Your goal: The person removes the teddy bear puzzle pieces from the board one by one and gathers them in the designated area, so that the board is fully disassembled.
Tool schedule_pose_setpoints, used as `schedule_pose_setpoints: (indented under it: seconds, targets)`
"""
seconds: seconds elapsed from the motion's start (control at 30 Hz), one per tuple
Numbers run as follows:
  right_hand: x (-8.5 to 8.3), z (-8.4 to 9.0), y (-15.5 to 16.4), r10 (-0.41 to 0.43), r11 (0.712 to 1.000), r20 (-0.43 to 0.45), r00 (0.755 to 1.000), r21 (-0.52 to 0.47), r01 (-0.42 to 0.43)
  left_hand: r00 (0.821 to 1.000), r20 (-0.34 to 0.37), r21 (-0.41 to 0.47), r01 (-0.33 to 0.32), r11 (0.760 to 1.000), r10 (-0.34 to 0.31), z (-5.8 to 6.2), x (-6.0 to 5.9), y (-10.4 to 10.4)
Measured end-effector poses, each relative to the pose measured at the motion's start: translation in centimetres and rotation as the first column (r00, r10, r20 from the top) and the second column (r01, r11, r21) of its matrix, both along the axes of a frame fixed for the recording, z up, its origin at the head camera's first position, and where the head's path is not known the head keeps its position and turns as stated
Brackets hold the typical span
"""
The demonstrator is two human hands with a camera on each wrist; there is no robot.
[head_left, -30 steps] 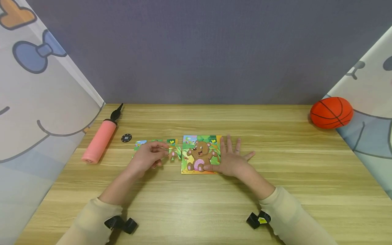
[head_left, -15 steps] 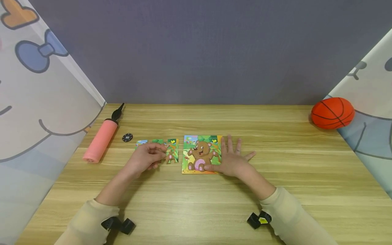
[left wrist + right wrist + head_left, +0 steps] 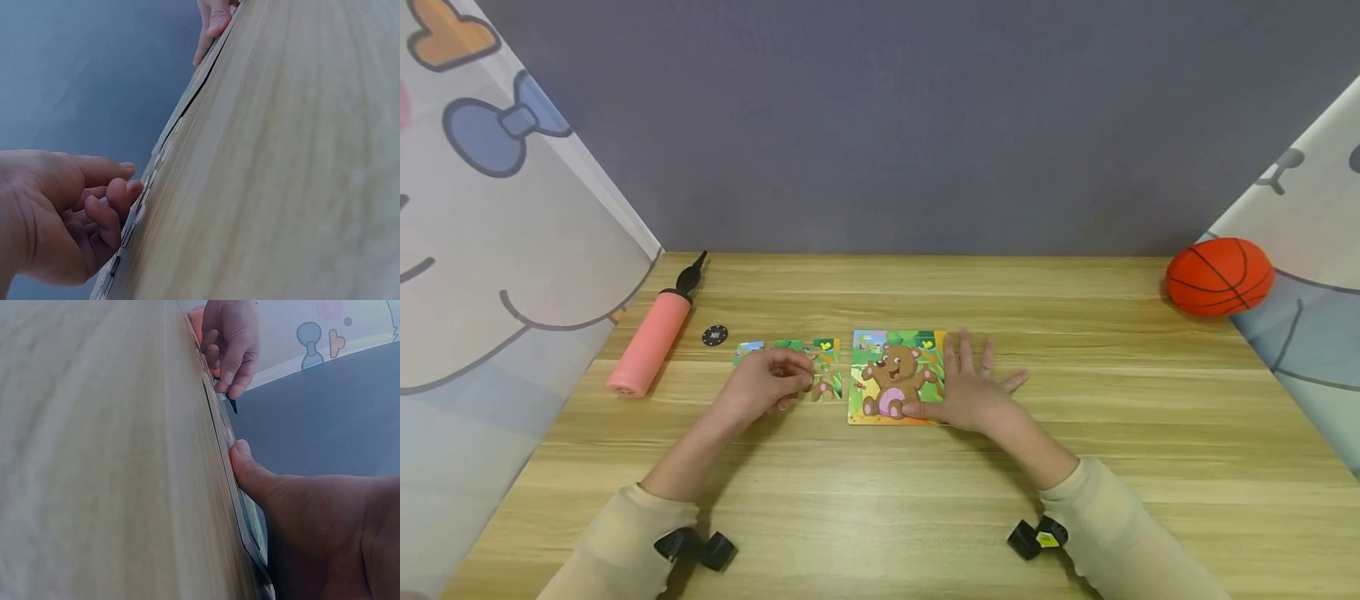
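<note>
A square bear puzzle point(image 3: 887, 377) lies assembled on the table. To its left is a group of loose puzzle pieces, including an upper piece with a yellow bird point(image 3: 826, 346). My left hand point(image 3: 765, 385) is over these, its fingers curled. Thumb and fingertips meet the left edge of a green-and-brown puzzle piece point(image 3: 826, 387) below the bird piece; the grip itself is partly hidden. In the left wrist view, the curled fingers point(image 3: 115, 203) touch the row of pieces. My right hand point(image 3: 977, 397) rests with fingers spread along the assembled puzzle's right side, thumb on its lower part.
A pink hand pump point(image 3: 651, 342) with a black nozzle lies at the left, near a round black chip point(image 3: 715, 335). An orange toy basketball point(image 3: 1219, 277) sits at the back right. A grey partition point(image 3: 910, 125) borders the wooden table's point(image 3: 880, 517) far edge.
The puzzle piece at my left fingertips has come down from a tilted position and now lines up under the bird piece. My right hand stays in place on the assembled puzzle.
</note>
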State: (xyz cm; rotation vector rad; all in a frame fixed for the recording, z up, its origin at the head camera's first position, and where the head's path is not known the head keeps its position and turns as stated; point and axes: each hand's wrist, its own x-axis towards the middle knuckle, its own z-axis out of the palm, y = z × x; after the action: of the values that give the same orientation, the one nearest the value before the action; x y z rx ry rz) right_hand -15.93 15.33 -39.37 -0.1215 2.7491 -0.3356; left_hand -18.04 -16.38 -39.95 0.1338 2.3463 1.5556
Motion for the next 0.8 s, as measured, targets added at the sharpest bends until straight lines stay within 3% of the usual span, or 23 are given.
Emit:
schedule_pose_setpoints:
  seconds: [0.23,0.47,0.8]
  targets:
    - [0.0,0.0,-0.1,0.005,1.000,-0.002,1.000,-0.002,-0.005,1.000,-0.016,0.009,0.004,1.000,-0.003,0.5,0.2,0.6]
    - [-0.1,0.0,0.0,0.001,1.000,0.004,1.000,-0.009,-0.001,0.990,-0.068,-0.061,0.119,0.991,-0.124,0.7,0.2,2.1]
    - [-0.2,-0.1,0.0,0.000,1.000,0.005,1.000,-0.005,0.000,0.983,-0.018,-0.037,0.184,0.982,-0.184,0.8,0.5,4.2]
